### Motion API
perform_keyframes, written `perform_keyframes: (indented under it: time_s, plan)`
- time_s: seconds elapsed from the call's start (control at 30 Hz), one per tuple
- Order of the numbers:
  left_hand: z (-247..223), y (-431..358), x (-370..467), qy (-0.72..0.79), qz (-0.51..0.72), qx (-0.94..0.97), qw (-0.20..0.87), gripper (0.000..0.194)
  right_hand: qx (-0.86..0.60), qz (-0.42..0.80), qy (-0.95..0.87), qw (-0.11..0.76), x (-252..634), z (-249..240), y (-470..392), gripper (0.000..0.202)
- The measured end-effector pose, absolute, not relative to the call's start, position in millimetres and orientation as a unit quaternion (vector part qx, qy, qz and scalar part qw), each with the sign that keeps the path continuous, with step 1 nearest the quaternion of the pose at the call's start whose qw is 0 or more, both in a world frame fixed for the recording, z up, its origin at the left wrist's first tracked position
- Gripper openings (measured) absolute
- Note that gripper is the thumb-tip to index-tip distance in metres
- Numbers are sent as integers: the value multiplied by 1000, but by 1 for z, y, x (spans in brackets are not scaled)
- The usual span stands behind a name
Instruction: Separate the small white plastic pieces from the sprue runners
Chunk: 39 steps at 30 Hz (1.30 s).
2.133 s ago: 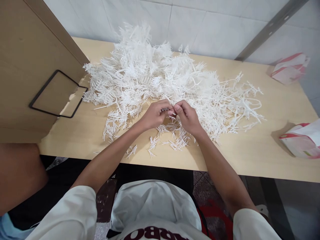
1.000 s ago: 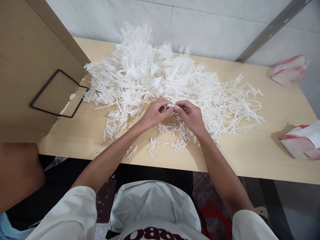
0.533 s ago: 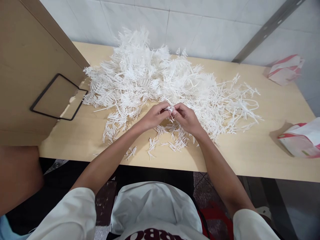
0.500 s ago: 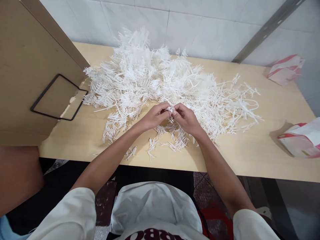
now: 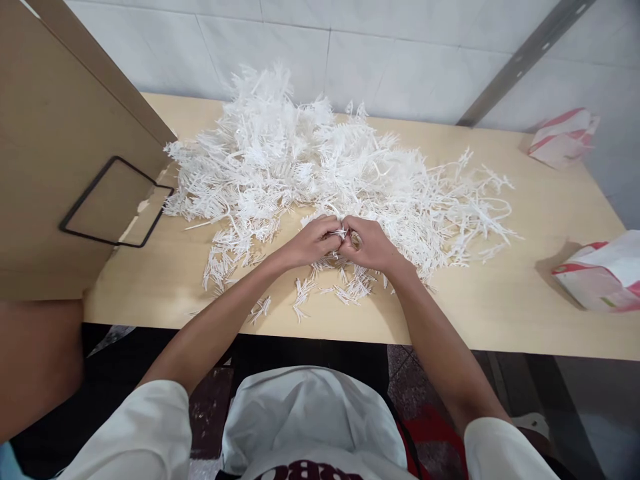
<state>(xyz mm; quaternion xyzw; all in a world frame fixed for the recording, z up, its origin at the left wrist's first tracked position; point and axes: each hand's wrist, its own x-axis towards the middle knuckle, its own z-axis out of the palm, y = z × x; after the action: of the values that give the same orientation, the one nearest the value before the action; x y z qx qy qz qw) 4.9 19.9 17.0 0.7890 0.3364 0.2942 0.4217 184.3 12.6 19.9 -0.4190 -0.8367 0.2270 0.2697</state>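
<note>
My left hand [image 5: 316, 240] and my right hand [image 5: 367, 245] meet at the front of a big heap of thin white branching plastic pieces [image 5: 300, 153]. Between the fingertips of both hands is a small white branched plastic piece [image 5: 341, 233], mostly covered by the fingers. Each hand is closed in a pinch around it, and the fingertips nearly touch. Small loose white sprigs [image 5: 303, 293] lie on the table just below my hands.
The pale wooden table [image 5: 480, 307] runs along a tiled wall. At the left stands a brown board [image 5: 60, 133] with a black wire frame [image 5: 90, 233] against it. Two red-and-white paper packets [image 5: 563, 139] lie at the right. Another person's arm [image 5: 40, 360] shows at lower left.
My hands have come closer together and turned slightly, with the fingers curled tighter over the white piece. The view has shifted a little.
</note>
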Motion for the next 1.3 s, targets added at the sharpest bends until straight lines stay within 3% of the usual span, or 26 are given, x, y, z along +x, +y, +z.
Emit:
perform_keyframes:
  time_s: [0.17, 0.33, 0.57, 0.67, 0.9, 1.17, 1.3]
  plan:
    - [19, 25, -2, 390, 342, 717, 466, 19, -376, 222, -846, 306, 182, 16, 9, 13]
    - [23, 29, -8, 432, 370, 704, 426, 31, -443, 212, -805, 333, 176, 13, 10, 21]
    - [24, 26, -4, 385, 343, 760, 396, 27, -416, 399, -694, 430, 180, 12, 14, 16]
    - [21, 27, -4, 382, 338, 775, 373, 30, -432, 358, -713, 422, 180, 11, 16, 21]
    - [16, 27, -4, 396, 336, 777, 354, 32, -437, 233, -771, 401, 185, 6, 20, 13]
    - [12, 24, -1, 390, 331, 802, 308, 15, -429, 196, -796, 379, 190, 8, 20, 10]
    - [14, 25, -2, 405, 350, 788, 303, 25, -440, 207, -769, 414, 186, 8, 18, 6]
